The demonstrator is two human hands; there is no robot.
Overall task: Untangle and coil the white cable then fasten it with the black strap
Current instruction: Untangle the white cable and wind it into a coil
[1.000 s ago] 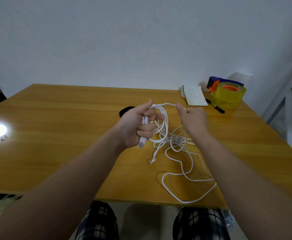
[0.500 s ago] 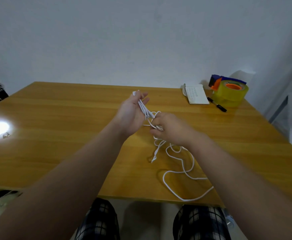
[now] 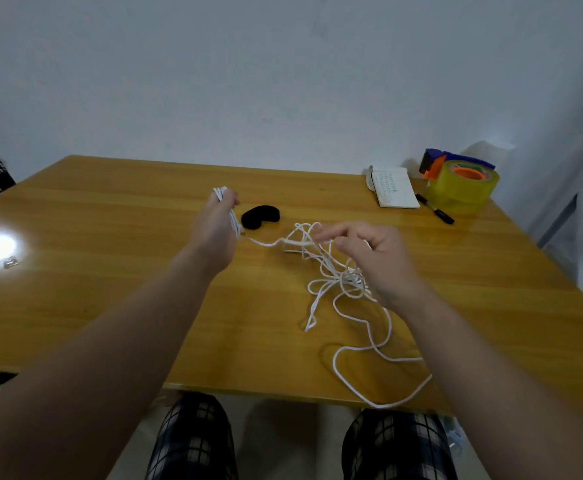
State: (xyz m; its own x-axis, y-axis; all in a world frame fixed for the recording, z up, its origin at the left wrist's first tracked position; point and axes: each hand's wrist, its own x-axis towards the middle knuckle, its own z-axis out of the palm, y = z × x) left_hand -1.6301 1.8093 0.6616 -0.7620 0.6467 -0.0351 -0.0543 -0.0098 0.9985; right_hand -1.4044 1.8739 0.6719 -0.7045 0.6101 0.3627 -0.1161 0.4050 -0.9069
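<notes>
My left hand (image 3: 215, 230) grips a small bundle of folded loops of the white cable (image 3: 338, 289), raised above the wooden table (image 3: 110, 271). One strand runs from it rightward to a tangle in the middle. My right hand (image 3: 369, 258) has its fingers curled in that tangle and pinches strands. The rest of the cable trails in loose loops toward the table's near edge, one loop hanging just over it. The black strap (image 3: 259, 216) lies curled on the table just beyond my left hand, touched by neither hand.
At the far right corner stand a yellow tape dispenser (image 3: 461, 185), a white notepad (image 3: 394, 188) and a black pen (image 3: 434, 208). A small metal object (image 3: 10, 262) lies near a bright light reflection at the left. My checked-trousered knees show below the near edge.
My hands have drawn apart: the left moved left and away with its bundle, the right moved right, stretching a strand between them. The black strap, hidden before, now shows.
</notes>
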